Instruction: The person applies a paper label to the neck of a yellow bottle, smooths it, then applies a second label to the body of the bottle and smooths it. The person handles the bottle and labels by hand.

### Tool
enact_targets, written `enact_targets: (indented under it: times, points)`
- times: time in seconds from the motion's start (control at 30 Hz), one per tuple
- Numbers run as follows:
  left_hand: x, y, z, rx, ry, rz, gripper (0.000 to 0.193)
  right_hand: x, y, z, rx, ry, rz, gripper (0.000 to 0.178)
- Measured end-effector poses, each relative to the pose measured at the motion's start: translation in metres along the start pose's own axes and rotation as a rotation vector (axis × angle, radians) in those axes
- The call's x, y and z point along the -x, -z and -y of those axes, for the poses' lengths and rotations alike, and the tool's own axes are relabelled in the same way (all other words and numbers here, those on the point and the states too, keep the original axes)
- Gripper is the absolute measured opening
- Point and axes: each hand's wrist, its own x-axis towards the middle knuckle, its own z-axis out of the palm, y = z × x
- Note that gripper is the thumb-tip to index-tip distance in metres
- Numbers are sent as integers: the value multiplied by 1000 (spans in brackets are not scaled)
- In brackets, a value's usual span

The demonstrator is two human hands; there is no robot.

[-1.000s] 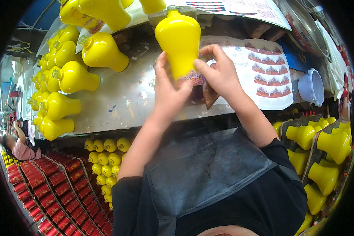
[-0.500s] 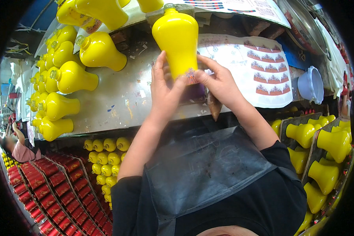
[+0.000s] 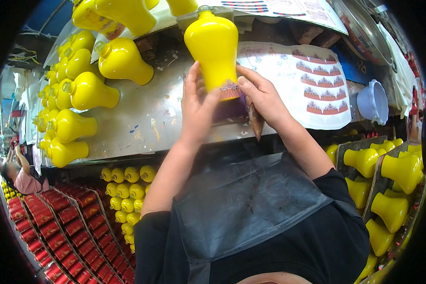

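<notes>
A glossy yellow bottle lies on its side, its clear glass neck pointing away from me and its base toward me. A red and purple patterned decal sits on the bottle near its base. My left hand is closed around the left side of the base, its thumb blurred beside the decal. My right hand grips the right side, thumb near the decal's edge and fingers partly hidden behind the bottle. Below the right hand a brown pointed piece sticks out; whether the hand holds it I cannot tell. A purple block shows under the base.
Several yellow bottles lie along the table's left side. A decal sheet lies right of my hands, beside a pale blue bucket. Racks of yellow bottles stand at right. Red cylinders fill the lower left, near another person.
My left thumb has drawn back from the decal, and my right thumb has moved up along the bottle's side. More of the decal now shows.
</notes>
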Motion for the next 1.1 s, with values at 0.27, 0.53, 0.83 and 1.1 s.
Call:
enact_targets:
  times: [0.27, 0.53, 0.83, 1.1]
  points:
    - [-4, 5, 3, -75, -28, 18, 87, -3, 3, -9, 58, 8, 32, 62]
    - [-3, 1, -6, -829, -297, -104, 94, 0, 3, 6, 50, -17, -15, 44]
    - [-2, 16, 4, -745, -325, -55, 95, 7, 9, -3, 33, 3, -6, 41]
    - [-1, 21, 3, -757, -313, 16, 95, 16, 13, 5, 218, 36, 2, 45]
